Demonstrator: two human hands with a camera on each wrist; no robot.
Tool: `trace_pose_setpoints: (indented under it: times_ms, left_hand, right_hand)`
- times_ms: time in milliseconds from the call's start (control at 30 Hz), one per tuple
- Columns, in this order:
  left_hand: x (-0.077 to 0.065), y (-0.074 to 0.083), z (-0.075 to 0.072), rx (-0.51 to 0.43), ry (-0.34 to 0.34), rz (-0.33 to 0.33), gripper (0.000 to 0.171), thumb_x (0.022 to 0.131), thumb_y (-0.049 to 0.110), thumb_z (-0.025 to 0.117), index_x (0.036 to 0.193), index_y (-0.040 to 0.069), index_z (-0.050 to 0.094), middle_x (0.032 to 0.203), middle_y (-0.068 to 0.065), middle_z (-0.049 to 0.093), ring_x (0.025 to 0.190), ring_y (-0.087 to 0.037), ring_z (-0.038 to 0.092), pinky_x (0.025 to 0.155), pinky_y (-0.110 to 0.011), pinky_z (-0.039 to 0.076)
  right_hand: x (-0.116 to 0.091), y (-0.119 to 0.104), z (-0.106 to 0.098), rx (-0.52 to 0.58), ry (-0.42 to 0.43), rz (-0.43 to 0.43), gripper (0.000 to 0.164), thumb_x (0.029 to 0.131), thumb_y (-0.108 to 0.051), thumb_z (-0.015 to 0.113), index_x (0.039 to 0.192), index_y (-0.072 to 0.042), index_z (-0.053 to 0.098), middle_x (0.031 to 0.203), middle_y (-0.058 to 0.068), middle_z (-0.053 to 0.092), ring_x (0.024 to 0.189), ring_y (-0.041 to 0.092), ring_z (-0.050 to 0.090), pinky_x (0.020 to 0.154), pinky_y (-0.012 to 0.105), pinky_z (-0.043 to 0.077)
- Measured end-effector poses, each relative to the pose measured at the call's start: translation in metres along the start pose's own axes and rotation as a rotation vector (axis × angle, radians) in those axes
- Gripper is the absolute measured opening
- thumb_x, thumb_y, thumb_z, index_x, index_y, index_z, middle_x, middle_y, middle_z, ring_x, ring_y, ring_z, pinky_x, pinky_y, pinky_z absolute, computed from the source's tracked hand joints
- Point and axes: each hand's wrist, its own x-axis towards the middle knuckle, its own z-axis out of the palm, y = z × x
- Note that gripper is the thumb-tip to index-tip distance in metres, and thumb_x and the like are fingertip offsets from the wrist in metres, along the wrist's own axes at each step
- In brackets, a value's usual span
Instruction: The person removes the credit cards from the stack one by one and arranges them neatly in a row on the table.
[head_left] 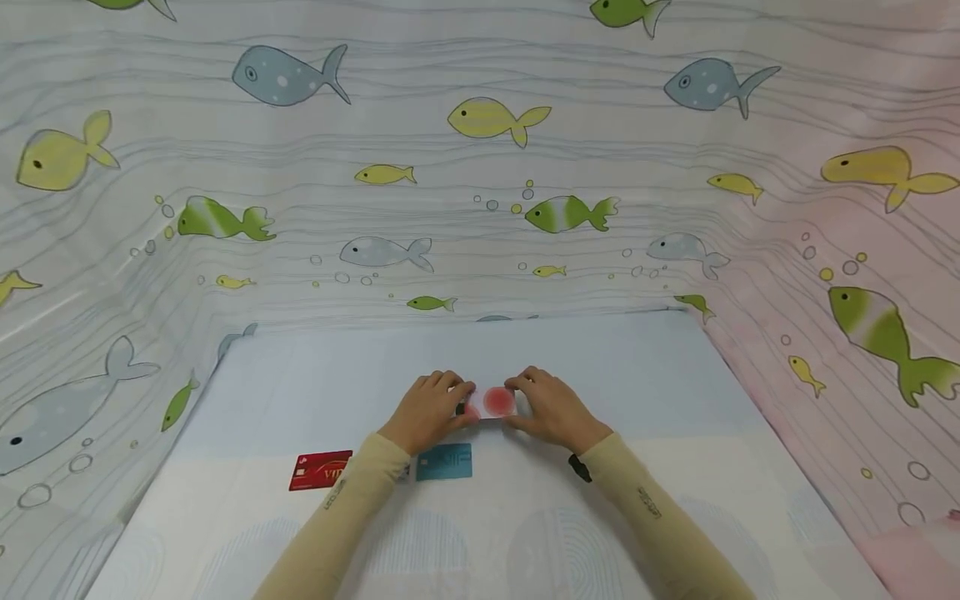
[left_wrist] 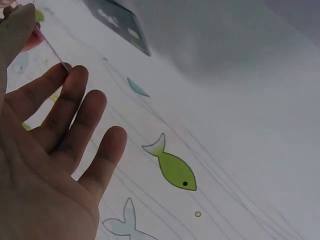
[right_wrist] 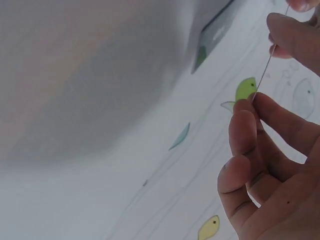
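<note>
A white card with a red circle (head_left: 498, 402) is held flat between both hands over the tabletop. At its left end my left hand (head_left: 429, 410) pinches it with thumb and fingers. The right end is pinched by my right hand (head_left: 553, 407). Both wrist views catch the card nearly edge-on, as a thin line (right_wrist: 268, 65). In the left wrist view the other fingers of the left hand (left_wrist: 55, 145) spread out, while in the right wrist view those of the right hand (right_wrist: 275, 165) bend loosely. Its underside is hidden.
Nearer the body lie a red card (head_left: 318, 470) marked VIP and a blue card (head_left: 446, 462). Between them another card is mostly covered by the left sleeve (head_left: 360, 492). A fish-patterned curtain (head_left: 465, 242) walls the table (head_left: 645, 367) on the back and sides.
</note>
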Motion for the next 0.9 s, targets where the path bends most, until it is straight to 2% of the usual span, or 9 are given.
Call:
trace_pose_setpoints:
  times_ms: [200, 333, 533, 767, 900]
  left_hand:
    - [-0.004, 0.011, -0.012, -0.012, -0.020, -0.013, 0.052, 0.092, 0.046, 0.073, 0.131, 0.012, 0.066, 0.117, -0.007, 0.064, 0.111, -0.026, 0.060, 0.096, -0.047, 0.051]
    - [-0.007, 0.019, -0.016, -0.010, 0.005, 0.003, 0.054, 0.089, 0.046, 0.077, 0.129, 0.012, 0.067, 0.115, -0.007, 0.064, 0.109, -0.027, 0.061, 0.095, -0.046, 0.051]
    - [-0.013, 0.027, -0.015, -0.011, 0.039, 0.018, 0.057, 0.084, 0.046, 0.081, 0.127, 0.011, 0.069, 0.114, -0.008, 0.065, 0.108, -0.028, 0.062, 0.094, -0.047, 0.052]
    - [-0.022, 0.036, -0.013, 0.008, 0.078, 0.033, 0.057, 0.084, 0.045, 0.081, 0.128, 0.011, 0.069, 0.116, -0.010, 0.066, 0.108, -0.029, 0.063, 0.093, -0.047, 0.052]
    - [-0.025, 0.039, -0.010, 0.004, 0.088, 0.030, 0.053, 0.085, 0.046, 0.080, 0.125, 0.012, 0.069, 0.115, -0.009, 0.066, 0.108, -0.029, 0.063, 0.093, -0.046, 0.052]
  right_hand:
    - [-0.010, -0.003, -0.010, -0.002, 0.041, -0.050, 0.054, 0.082, -0.041, 0.085, 0.125, -0.013, 0.069, 0.116, 0.003, 0.064, 0.103, 0.021, 0.063, 0.090, 0.037, 0.054]
    - [-0.019, -0.003, -0.013, 0.009, 0.080, -0.099, 0.052, 0.080, -0.040, 0.087, 0.121, -0.013, 0.071, 0.115, 0.002, 0.065, 0.102, 0.021, 0.064, 0.088, 0.038, 0.055]
    - [-0.028, -0.004, -0.011, -0.012, 0.137, -0.148, 0.050, 0.078, -0.041, 0.088, 0.117, -0.015, 0.072, 0.113, 0.001, 0.066, 0.100, 0.020, 0.064, 0.084, 0.038, 0.055]
    - [-0.038, -0.008, -0.009, -0.003, 0.136, -0.144, 0.050, 0.077, -0.037, 0.090, 0.118, -0.015, 0.072, 0.114, 0.002, 0.066, 0.100, 0.022, 0.064, 0.083, 0.040, 0.055]
    - [-0.043, -0.009, -0.009, 0.009, 0.161, -0.170, 0.051, 0.075, -0.037, 0.091, 0.116, -0.013, 0.073, 0.113, 0.002, 0.066, 0.100, 0.021, 0.064, 0.082, 0.039, 0.055]
